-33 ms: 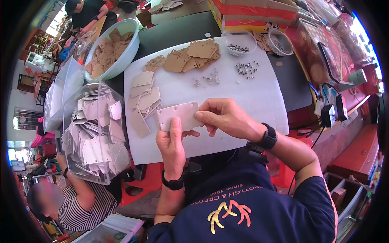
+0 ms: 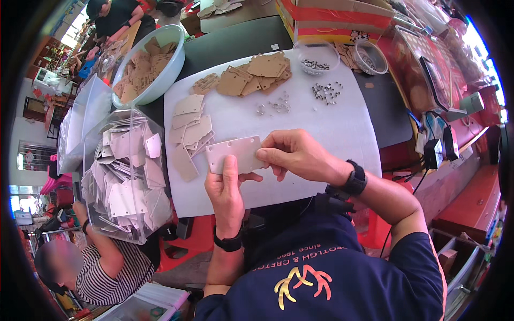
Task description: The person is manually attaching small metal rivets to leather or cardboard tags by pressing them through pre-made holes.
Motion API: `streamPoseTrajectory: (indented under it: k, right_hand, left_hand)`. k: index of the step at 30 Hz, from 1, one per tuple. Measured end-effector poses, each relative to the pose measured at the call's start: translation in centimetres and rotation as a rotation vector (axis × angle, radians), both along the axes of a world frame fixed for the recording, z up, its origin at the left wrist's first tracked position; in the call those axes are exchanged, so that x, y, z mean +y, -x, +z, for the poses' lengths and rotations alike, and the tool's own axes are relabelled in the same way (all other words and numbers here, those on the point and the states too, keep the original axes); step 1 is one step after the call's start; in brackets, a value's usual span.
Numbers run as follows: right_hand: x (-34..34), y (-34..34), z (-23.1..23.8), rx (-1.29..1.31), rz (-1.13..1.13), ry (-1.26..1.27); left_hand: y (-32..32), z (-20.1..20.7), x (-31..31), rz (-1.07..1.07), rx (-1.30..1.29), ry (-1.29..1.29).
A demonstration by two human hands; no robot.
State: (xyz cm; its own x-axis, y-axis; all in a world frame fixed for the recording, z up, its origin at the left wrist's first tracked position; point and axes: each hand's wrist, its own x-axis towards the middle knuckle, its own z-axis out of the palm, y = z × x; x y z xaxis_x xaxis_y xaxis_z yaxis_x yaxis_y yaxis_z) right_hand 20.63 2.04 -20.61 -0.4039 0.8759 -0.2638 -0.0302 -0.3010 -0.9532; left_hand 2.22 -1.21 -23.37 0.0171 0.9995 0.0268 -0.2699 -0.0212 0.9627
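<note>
A pale leather piece point(image 2: 235, 154) with small holes along its edge is held above the white sheet. My left hand point(image 2: 227, 179) grips it from below, thumb on its face and fingers behind. At its right end, my right hand point(image 2: 292, 152) pinches the edge between thumb and fingers; anything small in that pinch is hidden. Left of the held piece lie similar pale pieces point(image 2: 187, 120), overlapping. Farther back is a pile of brown pieces point(image 2: 265, 67). Small metal studs point(image 2: 326, 92) and clear bits point(image 2: 279, 104) are scattered on the white sheet point(image 2: 326, 139).
A clear bin point(image 2: 140, 224) full of pale pieces stands at the left, by a light-blue basin point(image 2: 179, 51) of brown ones. Clear tubs point(image 2: 333, 51) of small hardware sit at the back right, near a cardboard box point(image 2: 332, 18). Two other people are at the left.
</note>
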Motion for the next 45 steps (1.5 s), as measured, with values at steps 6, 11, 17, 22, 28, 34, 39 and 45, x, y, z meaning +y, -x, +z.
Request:
streamPoseTrajectory:
  k: [6, 11, 17, 22, 28, 34, 39, 45]
  right_hand:
    - [6.5, -2.5, 0.8, -0.496, -0.119, -0.574]
    - [12.1, -4.2, -0.6, -0.919, -0.195, -0.857]
    - [13.9, -2.7, -2.1, -1.261, -0.147, -0.824]
    - [14.6, -2.4, -2.6, -1.314, -0.075, -0.824]
    - [14.0, -3.0, -2.4, -1.188, -0.109, -0.89]
    - [14.4, -4.2, -2.5, -0.985, -0.412, -1.132]
    - [10.8, -4.2, 0.3, -0.16, -0.277, -0.293]
    - [5.2, -3.9, 1.0, 0.1, -0.177, -0.041]
  left_hand:
    - [1.2, -1.1, -0.1, -0.041, -0.094, 0.091]
    - [0.7, -1.1, 0.3, -0.064, -0.132, 0.087]
    - [1.2, -1.5, 0.2, -0.083, -0.097, 0.077]
    - [1.6, -1.5, -0.1, -0.063, -0.091, 0.096]
    - [1.7, -1.6, 0.1, -0.056, -0.081, 0.101]
    - [1.3, -1.8, 0.3, -0.077, -0.066, 0.09]
    - [0.9, -1.3, 0.7, -0.068, -0.07, 0.073]
    - [0.0, -0.6, 1.4, -0.092, -0.084, 0.057]
